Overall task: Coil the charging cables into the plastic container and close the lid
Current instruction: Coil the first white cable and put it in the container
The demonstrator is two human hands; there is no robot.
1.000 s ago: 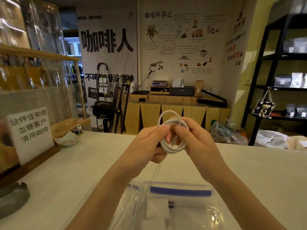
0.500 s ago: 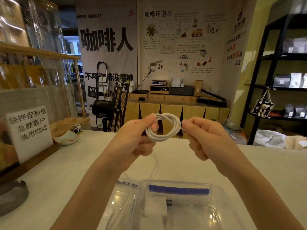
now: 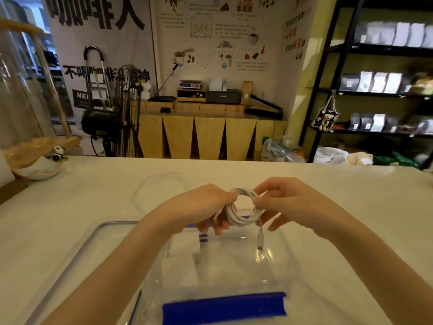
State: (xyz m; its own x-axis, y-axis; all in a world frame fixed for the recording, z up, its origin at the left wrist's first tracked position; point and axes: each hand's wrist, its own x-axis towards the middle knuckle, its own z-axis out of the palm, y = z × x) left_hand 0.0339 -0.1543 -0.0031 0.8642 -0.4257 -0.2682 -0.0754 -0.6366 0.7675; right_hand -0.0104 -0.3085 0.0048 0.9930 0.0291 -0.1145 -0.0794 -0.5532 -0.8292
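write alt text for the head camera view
Both hands, left hand and right hand, hold a coiled white charging cable above an open clear plastic container on a white counter; one connector dangles free.

I am in a coffee shop. On the far wall hang a large white banner with bold black Chinese characters (image 3: 93, 17) and an illustrated coffee poster with cups and beans (image 3: 218, 36). A tall black metal shelf (image 3: 328, 90) on the right holds rows of sealed bags, and a small digital scale (image 3: 190, 84) sits on the low wooden cabinet (image 3: 210, 134).
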